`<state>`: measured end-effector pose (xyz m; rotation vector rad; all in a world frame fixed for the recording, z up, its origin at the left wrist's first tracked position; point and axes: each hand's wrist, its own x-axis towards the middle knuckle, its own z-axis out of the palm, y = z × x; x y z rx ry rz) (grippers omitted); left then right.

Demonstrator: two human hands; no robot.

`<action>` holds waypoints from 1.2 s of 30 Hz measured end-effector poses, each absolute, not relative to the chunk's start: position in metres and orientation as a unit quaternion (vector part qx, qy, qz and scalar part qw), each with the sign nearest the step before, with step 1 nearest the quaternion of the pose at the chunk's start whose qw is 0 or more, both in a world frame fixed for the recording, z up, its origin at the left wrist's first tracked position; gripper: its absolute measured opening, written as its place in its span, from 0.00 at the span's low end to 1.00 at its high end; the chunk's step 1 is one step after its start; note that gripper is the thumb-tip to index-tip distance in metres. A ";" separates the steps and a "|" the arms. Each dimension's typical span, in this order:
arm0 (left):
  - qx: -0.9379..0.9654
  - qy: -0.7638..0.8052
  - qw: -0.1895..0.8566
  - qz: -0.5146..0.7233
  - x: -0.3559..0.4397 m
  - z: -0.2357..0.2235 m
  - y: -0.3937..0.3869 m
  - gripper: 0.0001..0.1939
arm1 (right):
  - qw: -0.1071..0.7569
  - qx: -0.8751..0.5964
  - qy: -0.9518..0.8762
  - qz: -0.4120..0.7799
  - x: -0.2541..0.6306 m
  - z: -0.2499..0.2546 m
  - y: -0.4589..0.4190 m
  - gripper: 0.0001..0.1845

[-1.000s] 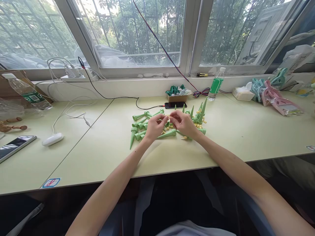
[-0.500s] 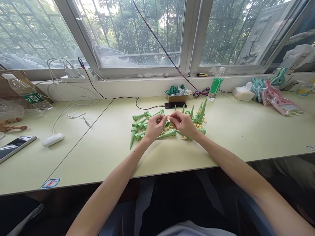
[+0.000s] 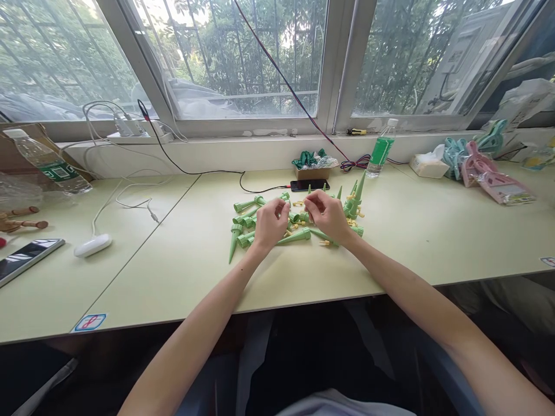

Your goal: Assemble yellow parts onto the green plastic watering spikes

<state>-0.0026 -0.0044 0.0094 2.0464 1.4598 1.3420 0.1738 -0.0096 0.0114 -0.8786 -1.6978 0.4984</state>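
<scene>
One left hand (image 3: 271,224) and one right hand (image 3: 328,217) of yours, fingertips pinched, any contents impossible to tell, over green cones (image 3: 295,236) and yellow pieces (image 3: 298,203) on the surface (image 3: 303,277). Swinging your right hand outward could topple the upright cones (image 3: 356,197) nearby.

Left forearm (image 3: 212,315): bare, extended forward, angled inward. Left hand (image 3: 271,224): fingers (image 3: 281,207) curled inward. Right forearm (image 3: 411,292): bare, extended forward, angled inward from the opposite side. Right hand (image 3: 327,216): likewise curled, knuckles up. Hands near each other, not touching; fingertip closure within each unclear.
</scene>
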 end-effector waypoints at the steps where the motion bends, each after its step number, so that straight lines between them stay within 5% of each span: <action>1: 0.723 0.519 0.111 0.443 -0.003 0.009 -0.004 0.09 | 0.554 -0.373 -0.714 0.208 0.174 0.012 -0.010 0.17; 10: 0.772 0.585 0.042 0.247 -0.004 0.005 -0.007 0.09 | 0.543 -0.383 -0.721 0.199 0.174 0.013 -0.010 0.18; 36: 0.788 0.571 0.040 0.226 -0.008 0.001 -0.003 0.10 | 0.528 -0.389 -0.732 0.182 0.175 0.010 -0.008 0.15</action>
